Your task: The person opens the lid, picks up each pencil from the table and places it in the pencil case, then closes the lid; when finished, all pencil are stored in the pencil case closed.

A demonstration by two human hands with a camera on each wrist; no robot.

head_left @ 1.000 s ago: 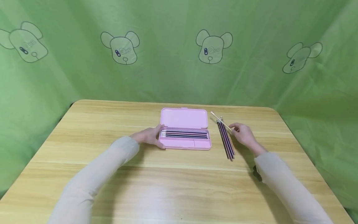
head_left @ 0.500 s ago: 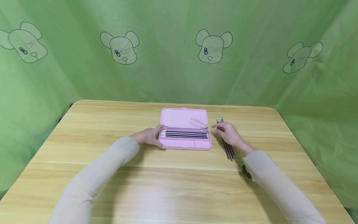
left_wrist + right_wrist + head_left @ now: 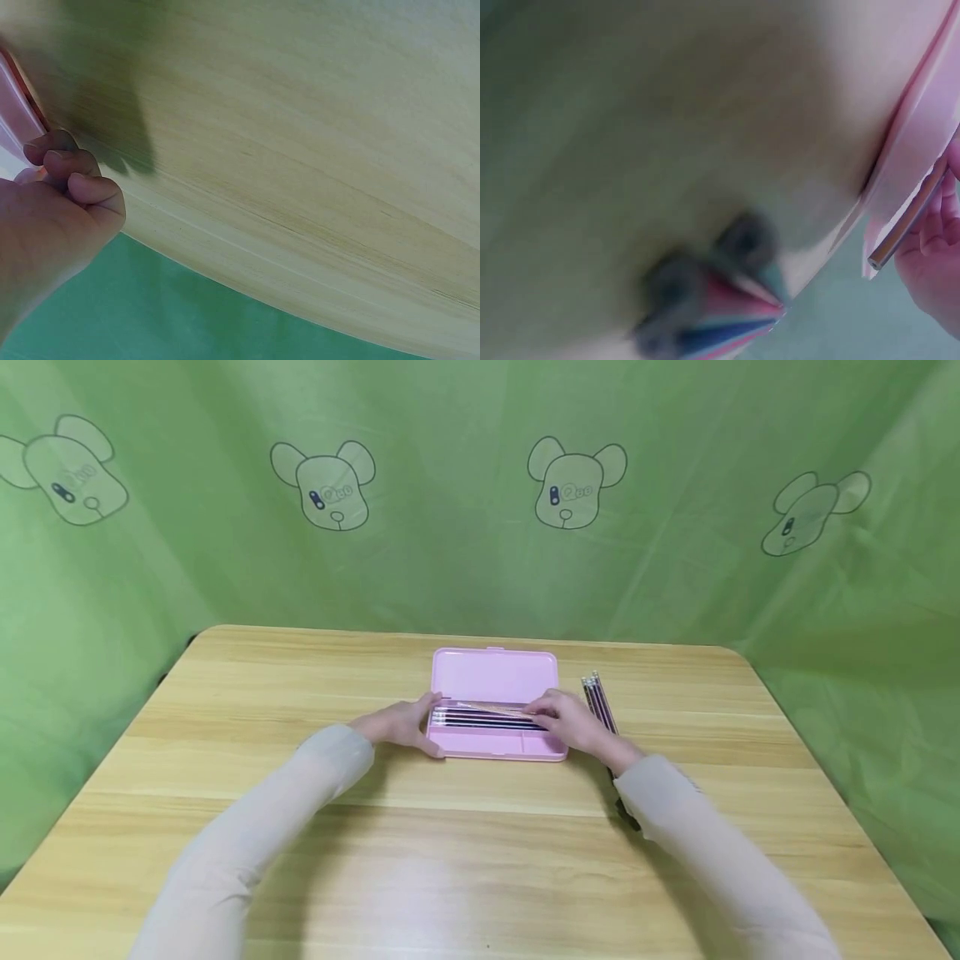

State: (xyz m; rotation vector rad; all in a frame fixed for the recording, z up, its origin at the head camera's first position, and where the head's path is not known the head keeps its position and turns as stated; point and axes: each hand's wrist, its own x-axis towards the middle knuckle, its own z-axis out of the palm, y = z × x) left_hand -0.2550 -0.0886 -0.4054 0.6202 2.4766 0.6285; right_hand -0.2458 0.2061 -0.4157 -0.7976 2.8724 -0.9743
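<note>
A pink pencil case [image 3: 480,743] lies open on the table, its lid [image 3: 495,672] tipped back toward the curtain. Several dark striped pencils [image 3: 480,719] lie side by side in its long rear compartment. My left hand [image 3: 403,724] grips the left end of the case, thumb at the front corner and fingers at the back one. Over the rear compartment, my right hand [image 3: 564,718] pinches a pencil [image 3: 907,221] near its right end; the pencil slants slightly over those inside. To the right lies a bundle of striped pencils [image 3: 597,697], partly hidden by the right forearm.
The wooden table [image 3: 450,843] spreads around the case. Behind it hangs a green curtain [image 3: 450,560] printed with bear heads. In the right wrist view, the loose pencils' ends [image 3: 727,307] look blurred and close.
My right hand has moved left from beside the loose bundle to the case, carrying the pencil from over the bundle to above the rear compartment. My left hand has stayed at the case's left end.
</note>
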